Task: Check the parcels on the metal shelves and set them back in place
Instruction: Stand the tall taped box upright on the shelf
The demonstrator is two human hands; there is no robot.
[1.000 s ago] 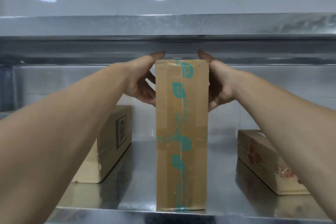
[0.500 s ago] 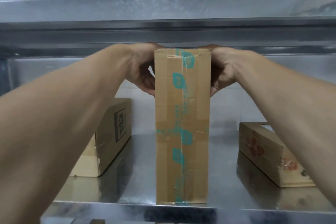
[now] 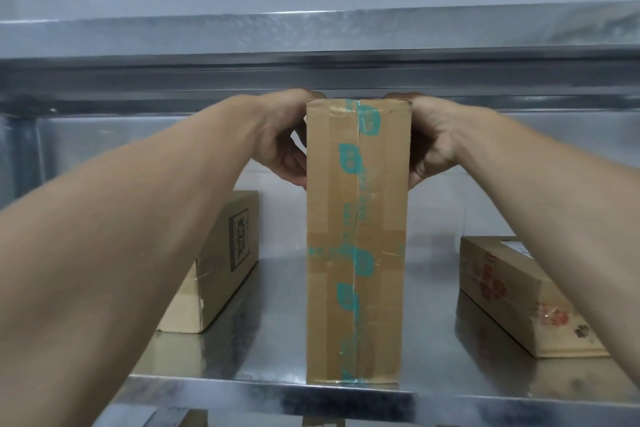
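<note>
A tall brown cardboard parcel (image 3: 356, 239) with teal printed tape down its front stands upright at the front edge of the metal shelf (image 3: 273, 333). My left hand (image 3: 280, 139) grips its upper left side, fingers curled over the top corner. My right hand (image 3: 429, 135) grips the upper right side the same way. The fingertips behind the parcel are hidden.
A brown box with a black square print (image 3: 221, 263) lies on the shelf to the left. A low box with red markings (image 3: 519, 298) lies to the right. The upper shelf's metal beam (image 3: 318, 76) runs just above the parcel's top.
Both hands have gone from flat, open fingers beside the parcel's top to a curled grip on its upper corners. The parcel still stands on the shelf.
</note>
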